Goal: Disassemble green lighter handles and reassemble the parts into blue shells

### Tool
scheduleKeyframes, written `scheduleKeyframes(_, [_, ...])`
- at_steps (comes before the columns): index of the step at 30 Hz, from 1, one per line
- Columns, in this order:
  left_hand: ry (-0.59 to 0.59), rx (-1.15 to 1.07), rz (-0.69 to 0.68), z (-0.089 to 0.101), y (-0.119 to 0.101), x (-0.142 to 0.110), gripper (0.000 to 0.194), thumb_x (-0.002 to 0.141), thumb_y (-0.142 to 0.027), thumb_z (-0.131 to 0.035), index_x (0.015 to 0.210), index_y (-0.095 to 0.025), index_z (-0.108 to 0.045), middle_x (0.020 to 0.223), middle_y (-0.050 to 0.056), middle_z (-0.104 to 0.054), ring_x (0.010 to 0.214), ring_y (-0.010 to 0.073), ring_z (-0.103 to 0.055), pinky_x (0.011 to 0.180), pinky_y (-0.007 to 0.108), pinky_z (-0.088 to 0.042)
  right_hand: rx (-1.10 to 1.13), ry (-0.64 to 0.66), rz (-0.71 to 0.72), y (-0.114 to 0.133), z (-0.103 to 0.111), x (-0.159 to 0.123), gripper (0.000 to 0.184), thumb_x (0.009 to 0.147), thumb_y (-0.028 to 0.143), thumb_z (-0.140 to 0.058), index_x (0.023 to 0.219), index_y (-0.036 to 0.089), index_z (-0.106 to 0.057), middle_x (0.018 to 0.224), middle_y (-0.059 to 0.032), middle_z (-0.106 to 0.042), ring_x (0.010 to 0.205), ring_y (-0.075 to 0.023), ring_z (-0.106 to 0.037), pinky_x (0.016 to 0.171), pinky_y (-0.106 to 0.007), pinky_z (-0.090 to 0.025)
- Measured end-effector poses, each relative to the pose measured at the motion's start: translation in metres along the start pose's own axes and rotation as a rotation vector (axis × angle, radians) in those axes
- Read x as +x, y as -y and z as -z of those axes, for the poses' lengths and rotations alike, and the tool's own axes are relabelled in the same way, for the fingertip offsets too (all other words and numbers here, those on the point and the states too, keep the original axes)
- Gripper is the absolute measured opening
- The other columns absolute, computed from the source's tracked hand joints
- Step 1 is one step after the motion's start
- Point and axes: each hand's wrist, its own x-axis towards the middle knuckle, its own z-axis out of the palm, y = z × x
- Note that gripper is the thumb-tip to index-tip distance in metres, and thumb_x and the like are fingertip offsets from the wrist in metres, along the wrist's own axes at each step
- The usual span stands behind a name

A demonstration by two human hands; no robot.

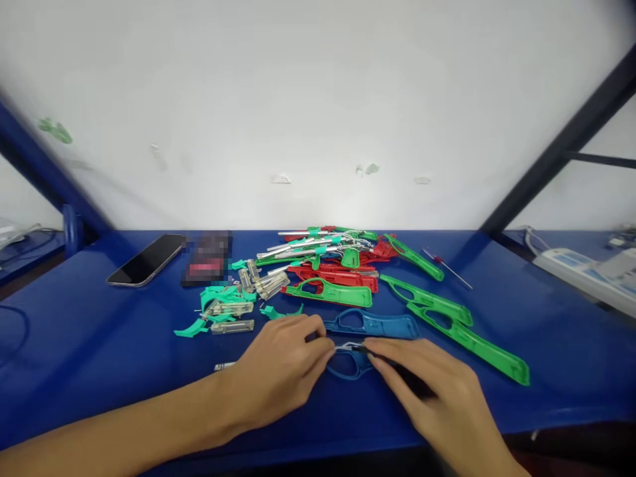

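My left hand [285, 358] is closed in a pinch on thin white wires [348, 346]. At their other end the fingertips of my right hand [432, 384] are pressed together, with a small dark piece beside them that I cannot make out. Directly below lies a blue plastic half-shell [348, 374] with an oval loop, partly covered by my right hand. A second blue half-shell [390, 324] rests just beyond the fingers. A metal rod end [223, 366] pokes out at my left wrist; the rest of it is hidden.
Green half-shells [477, 341] lie to the right. A pile of red and green shells with metal rods [318, 248] is at the back. Clear plastic cases [232, 326] and teal strips [191, 328] are on the left, near a phone [146, 260]. A screwdriver [454, 273] lies back right.
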Motion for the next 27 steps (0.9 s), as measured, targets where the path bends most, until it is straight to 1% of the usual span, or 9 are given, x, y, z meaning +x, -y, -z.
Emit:
scheduleKeyframes(2, [-0.027,-0.011,-0.003,-0.001,0.002,-0.001,0.024,0.11,-0.019,-0.052,0.097,-0.018,-0.073,0.094,0.004,-0.069,0.076,0.0182,-0.069,0.071,0.032,-0.056,0.058,0.03,-0.061,0.001,0.001,0.001,0.023,0.105,0.021,-0.072,0.123,0.035,-0.077,0.116,0.009,-0.085,0.101,-0.0155,-0.081,0.095,-0.028,-0.061])
scheduleKeyframes(5, [-0.063,-0.024,-0.004,-0.001,0.004,-0.002,0.021,0.11,-0.017,-0.054,0.1,-0.018,-0.072,0.096,0.003,-0.07,0.078,0.017,-0.07,0.071,0.03,-0.056,0.152,0.031,-0.093,0.001,0.003,0.002,0.023,0.105,0.018,-0.072,0.12,0.033,-0.079,0.113,0.0083,-0.085,0.101,-0.0148,-0.079,0.096,-0.026,-0.061])
scheduleKeyframes(10, [-0.087,-0.029,0.005,0.0,0.002,-0.003,0.016,0.109,-0.017,-0.058,0.103,-0.019,-0.073,0.097,0.003,-0.071,0.079,0.017,-0.071,0.07,0.03,-0.056,0.282,0.077,-0.179,-0.002,0.006,0.004,0.021,0.102,0.015,-0.074,0.11,0.032,-0.083,0.108,0.0088,-0.085,0.104,-0.0132,-0.079,0.097,-0.02,-0.06])
scheduleKeyframes(16, [-0.072,-0.05,-0.019,0.004,0.005,-0.002,0.018,0.11,-0.017,-0.057,0.106,-0.019,-0.074,0.096,0.003,-0.071,0.08,0.0169,-0.071,0.071,0.029,-0.056,0.342,0.115,-0.266,0.0,0.009,0.007,0.021,0.097,0.012,-0.08,0.106,0.03,-0.085,0.103,0.01,-0.087,0.094,-0.0106,-0.081,0.092,-0.013,-0.059])
scheduleKeyframes(20, [-0.066,-0.067,-0.031,0.003,0.006,-0.002,0.019,0.11,-0.018,-0.057,0.108,-0.02,-0.076,0.096,0.003,-0.07,0.081,0.0157,-0.069,0.069,0.027,-0.053,0.336,0.113,-0.256,0.0,0.009,0.006,0.02,0.098,0.011,-0.079,0.105,0.029,-0.086,0.105,0.0074,-0.087,0.095,-0.0111,-0.082,0.093,-0.014,-0.059])
scheduleKeyframes(24, [-0.07,-0.088,-0.024,0.003,0.004,-0.002,0.017,0.11,-0.019,-0.058,0.11,-0.019,-0.075,0.099,0.004,-0.071,0.083,0.0152,-0.07,0.069,0.026,-0.054,0.327,0.115,-0.237,0.0,0.009,0.005,0.019,0.099,0.011,-0.077,0.104,0.027,-0.087,0.103,0.0047,-0.085,0.092,-0.0115,-0.081,0.089,-0.016,-0.06])
scheduleKeyframes(27, [-0.07,-0.056,-0.018,0.01,0.0,-0.004,0.019,0.108,-0.022,-0.059,0.121,-0.018,-0.071,0.107,0.006,-0.072,0.088,0.0189,-0.071,0.077,0.032,-0.057,0.328,0.12,-0.251,0.0,0.009,0.005,0.021,0.1,0.011,-0.076,0.105,0.029,-0.086,0.102,0.005,-0.085,0.092,-0.012,-0.081,0.088,-0.017,-0.061])
